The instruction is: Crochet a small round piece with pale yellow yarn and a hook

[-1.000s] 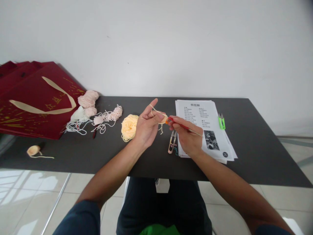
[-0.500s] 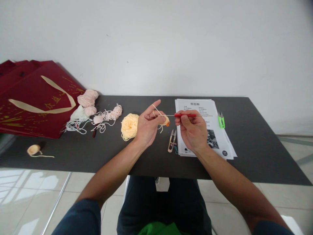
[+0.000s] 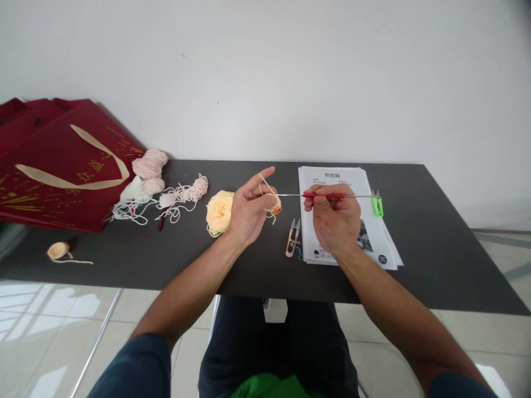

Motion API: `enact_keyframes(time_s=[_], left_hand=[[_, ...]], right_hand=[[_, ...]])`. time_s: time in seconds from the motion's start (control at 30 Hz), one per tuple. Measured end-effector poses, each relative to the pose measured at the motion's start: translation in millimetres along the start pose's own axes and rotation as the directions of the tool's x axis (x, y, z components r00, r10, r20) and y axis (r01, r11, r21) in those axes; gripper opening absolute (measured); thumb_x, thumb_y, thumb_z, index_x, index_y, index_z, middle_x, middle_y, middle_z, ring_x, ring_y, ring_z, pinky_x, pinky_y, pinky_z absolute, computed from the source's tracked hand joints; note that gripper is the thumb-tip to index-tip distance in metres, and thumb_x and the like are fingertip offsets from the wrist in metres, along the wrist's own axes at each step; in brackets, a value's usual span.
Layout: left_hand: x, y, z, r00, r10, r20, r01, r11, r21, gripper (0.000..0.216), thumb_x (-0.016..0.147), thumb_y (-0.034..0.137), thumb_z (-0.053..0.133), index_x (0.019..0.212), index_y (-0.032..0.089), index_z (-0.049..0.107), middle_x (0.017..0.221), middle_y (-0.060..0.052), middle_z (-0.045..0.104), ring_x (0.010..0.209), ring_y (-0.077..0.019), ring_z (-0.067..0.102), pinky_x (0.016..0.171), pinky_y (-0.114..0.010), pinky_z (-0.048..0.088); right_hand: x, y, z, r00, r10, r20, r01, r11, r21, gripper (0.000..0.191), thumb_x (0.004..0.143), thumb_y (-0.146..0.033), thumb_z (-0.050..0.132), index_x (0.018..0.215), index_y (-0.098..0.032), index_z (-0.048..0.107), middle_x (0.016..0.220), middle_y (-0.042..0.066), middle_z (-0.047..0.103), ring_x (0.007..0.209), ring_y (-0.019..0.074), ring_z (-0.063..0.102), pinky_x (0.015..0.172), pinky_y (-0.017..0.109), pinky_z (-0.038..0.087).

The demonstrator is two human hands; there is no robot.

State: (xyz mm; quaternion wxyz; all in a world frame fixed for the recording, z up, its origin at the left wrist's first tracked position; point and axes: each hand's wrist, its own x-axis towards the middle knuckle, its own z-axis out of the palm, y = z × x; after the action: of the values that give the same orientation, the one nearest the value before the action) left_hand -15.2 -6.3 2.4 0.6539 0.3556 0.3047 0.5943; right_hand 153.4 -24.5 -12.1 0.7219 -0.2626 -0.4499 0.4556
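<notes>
My left hand (image 3: pixel 251 210) pinches a small cream crochet piece (image 3: pixel 274 207) with an orange marker, and yarn loops over its raised index finger. My right hand (image 3: pixel 334 218) is closed on a red-handled crochet hook (image 3: pixel 323 195), held level with its tip pointing left at the piece. A ball of cream yarn (image 3: pixel 219 213) lies just left of my left hand. Both hands hover above the dark table (image 3: pixel 435 237).
Small thread snips (image 3: pixel 292 239) lie between my hands. Printed sheets (image 3: pixel 336 182) sit under my right hand, green snips (image 3: pixel 376 203) beside them. Pink and white yarn scraps (image 3: pixel 166 193), a red gift bag (image 3: pixel 62 166) and a small tan piece (image 3: pixel 58 250) lie left.
My right hand turned the hook from slanting down to the right to lying level, and drew back to the right from the crochet piece. My left hand barely moved.
</notes>
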Motion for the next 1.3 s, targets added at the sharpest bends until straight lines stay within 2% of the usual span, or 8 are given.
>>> enact_keyframes(time_s=[0.17, 0.37, 0.5, 0.63, 0.77, 0.97, 1.07, 1.3], left_hand=[[1.6, 2.0, -3.8, 0.998, -0.015, 0.068, 0.013, 0.999, 0.031, 0.055, 0.062, 0.010, 0.073, 0.116, 0.017, 0.075, 0.065, 0.004, 0.065, 0.052, -0.0070, 0.048, 0.050, -0.022, 0.036], [2.6, 1.0, -7.3, 0.991, -0.070, 0.117, 0.072, 0.997, -0.018, 0.038, 0.060, 0.011, 0.069, 0.096, 0.017, 0.081, 0.059, 0.003, 0.059, 0.051, -0.0074, 0.042, 0.049, -0.022, 0.032], [1.1, -3.7, -7.2, 0.993, -0.031, 0.118, 0.034, 0.999, -0.019, 0.028, 0.064, 0.012, 0.076, 0.090, 0.019, 0.082, 0.061, 0.003, 0.059, 0.055, -0.0075, 0.048, 0.054, -0.022, 0.038], [-1.8, -10.8, -5.5, 0.996, 0.031, 0.086, -0.039, 0.994, 0.099, 0.024, 0.069, 0.018, 0.088, 0.092, 0.020, 0.082, 0.072, 0.000, 0.071, 0.063, -0.0093, 0.061, 0.064, -0.024, 0.049], [-2.3, -14.2, -4.0, 0.998, 0.054, 0.044, -0.060, 0.984, 0.170, 0.040, 0.072, 0.018, 0.088, 0.111, 0.022, 0.080, 0.075, 0.002, 0.073, 0.067, -0.0096, 0.066, 0.068, -0.024, 0.053], [-2.3, -16.0, -1.4, 0.996, 0.088, -0.002, -0.087, 0.982, 0.168, 0.072, 0.073, 0.017, 0.087, 0.140, 0.026, 0.066, 0.075, 0.006, 0.073, 0.066, -0.0080, 0.065, 0.070, -0.022, 0.055], [-3.2, -16.7, 0.0, 0.998, 0.067, -0.011, -0.064, 0.983, 0.173, 0.071, 0.072, 0.017, 0.088, 0.139, 0.025, 0.066, 0.077, 0.004, 0.075, 0.067, -0.0089, 0.067, 0.072, -0.023, 0.056], [-3.8, -17.9, 2.2, 0.999, 0.046, -0.025, -0.041, 0.981, 0.191, 0.046, 0.071, 0.017, 0.088, 0.115, 0.021, 0.076, 0.079, 0.003, 0.074, 0.068, -0.0090, 0.066, 0.069, -0.023, 0.052]], right_hand=[[1.4, -3.2, -0.7, 0.999, 0.035, 0.014, -0.035, 0.999, 0.000, 0.018, 0.082, -0.031, 0.088, 0.088, -0.026, 0.071, 0.088, -0.001, 0.080, 0.066, 0.0102, 0.066, 0.059, 0.025, 0.053], [3.4, -7.3, -2.1, 0.981, 0.192, 0.036, -0.195, 0.977, 0.090, 0.023, 0.077, -0.031, 0.092, 0.085, -0.024, 0.071, 0.085, -0.001, 0.078, 0.064, 0.0075, 0.063, 0.057, 0.020, 0.052], [2.8, -5.6, -1.1, 0.938, 0.346, 0.015, -0.344, 0.925, 0.161, 0.022, 0.076, -0.031, 0.093, 0.085, -0.026, 0.073, 0.086, -0.004, 0.078, 0.065, 0.0059, 0.066, 0.059, 0.016, 0.057], [-3.4, -2.6, 5.1, 0.899, 0.437, -0.020, -0.424, 0.883, 0.200, 0.017, 0.080, -0.033, 0.090, 0.087, -0.025, 0.077, 0.094, -0.003, 0.082, 0.075, 0.0043, 0.073, 0.074, 0.012, 0.063], [-12.3, -0.1, 13.6, 0.907, 0.421, -0.037, -0.410, 0.898, 0.158, 0.015, 0.084, -0.035, 0.086, 0.093, -0.026, 0.078, 0.099, -0.002, 0.083, 0.081, 0.0072, 0.077, 0.081, 0.017, 0.066], [-17.0, 1.9, 19.2, 0.927, 0.367, -0.082, -0.355, 0.926, 0.131, 0.013, 0.086, -0.031, 0.084, 0.097, -0.027, 0.078, 0.097, -0.001, 0.084, 0.077, 0.0093, 0.077, 0.079, 0.022, 0.067], [-15.8, 1.9, 19.0, 0.932, 0.355, -0.078, -0.345, 0.931, 0.122, 0.010, 0.088, -0.030, 0.083, 0.094, -0.025, 0.077, 0.096, 0.000, 0.084, 0.076, 0.0081, 0.075, 0.078, 0.020, 0.065], [-12.0, 3.3, 18.0, 0.940, 0.325, -0.108, -0.317, 0.945, 0.082, 0.014, 0.086, -0.034, 0.084, 0.092, -0.024, 0.074, 0.090, -0.001, 0.082, 0.072, 0.0099, 0.073, 0.074, 0.023, 0.066]])
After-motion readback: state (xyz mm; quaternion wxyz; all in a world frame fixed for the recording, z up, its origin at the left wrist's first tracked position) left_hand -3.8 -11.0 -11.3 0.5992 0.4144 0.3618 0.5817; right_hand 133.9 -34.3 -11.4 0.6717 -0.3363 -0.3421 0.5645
